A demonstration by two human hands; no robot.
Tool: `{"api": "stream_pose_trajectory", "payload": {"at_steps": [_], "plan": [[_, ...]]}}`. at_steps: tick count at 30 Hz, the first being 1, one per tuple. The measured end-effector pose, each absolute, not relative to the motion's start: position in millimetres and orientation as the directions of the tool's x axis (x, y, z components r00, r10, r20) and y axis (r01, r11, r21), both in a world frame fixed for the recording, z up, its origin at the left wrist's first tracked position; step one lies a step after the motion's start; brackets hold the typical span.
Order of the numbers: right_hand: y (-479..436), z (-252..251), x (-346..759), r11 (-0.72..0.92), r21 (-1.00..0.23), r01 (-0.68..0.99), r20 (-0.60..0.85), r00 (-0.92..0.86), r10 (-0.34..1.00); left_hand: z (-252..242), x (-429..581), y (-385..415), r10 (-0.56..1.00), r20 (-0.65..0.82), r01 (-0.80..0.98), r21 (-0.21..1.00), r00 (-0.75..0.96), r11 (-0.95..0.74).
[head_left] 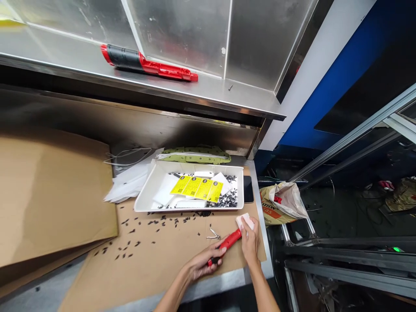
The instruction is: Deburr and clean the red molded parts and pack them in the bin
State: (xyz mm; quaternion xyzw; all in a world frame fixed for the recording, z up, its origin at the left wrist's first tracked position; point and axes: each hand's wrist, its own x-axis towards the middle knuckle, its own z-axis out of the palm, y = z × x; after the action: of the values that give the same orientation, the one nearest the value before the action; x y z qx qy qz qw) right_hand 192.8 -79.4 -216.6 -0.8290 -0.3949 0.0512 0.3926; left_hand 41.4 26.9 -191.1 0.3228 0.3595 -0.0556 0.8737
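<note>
My left hand is closed around the handle end of a small red tool that lies over the brown cardboard. My right hand pinches a small white tag at the tool's far tip. Both hands are near the table's right front corner. Just behind them stands a white tray holding yellow labels, white tags and small black fasteners. A little bundle of metal pins lies on the cardboard beside the tool.
Small black bits are scattered over the cardboard. A second red-and-black tool lies on the steel shelf above. White sheets and a green dotted pouch lie behind the tray. A phone is beside it, a crumpled bag further right.
</note>
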Motion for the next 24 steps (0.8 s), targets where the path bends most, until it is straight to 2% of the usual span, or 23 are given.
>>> {"api": "stream_pose_trajectory", "payload": {"at_steps": [7,11,15,20,24], "plan": [[-83.0,-214.4,176.6,-0.338,-0.705,0.623,0.236,0.656,0.717,-199.2,44.1,28.4,0.156,-0.714,0.225,0.409,0.683,0.884],[-82.2,-214.4,173.6,-0.376,-0.696,0.612,0.234,0.688,0.687,-206.8,44.2,26.0,0.159,-0.717,0.23,0.413,0.679,0.881],[-81.3,-211.4,155.6,-0.321,-0.685,0.653,0.226,0.611,0.759,-210.2,44.0,21.7,0.187,-0.737,0.251,0.44,0.649,0.862],[-80.9,-206.5,167.8,-0.389,-0.657,0.646,0.217,0.656,0.723,-209.5,42.7,23.0,0.172,-0.705,0.276,0.474,0.688,0.837],[-85.6,-205.2,162.0,-0.339,-0.647,0.683,0.224,0.595,0.772,-214.6,42.8,23.8,0.196,-0.702,0.259,0.486,0.684,0.835]]}}
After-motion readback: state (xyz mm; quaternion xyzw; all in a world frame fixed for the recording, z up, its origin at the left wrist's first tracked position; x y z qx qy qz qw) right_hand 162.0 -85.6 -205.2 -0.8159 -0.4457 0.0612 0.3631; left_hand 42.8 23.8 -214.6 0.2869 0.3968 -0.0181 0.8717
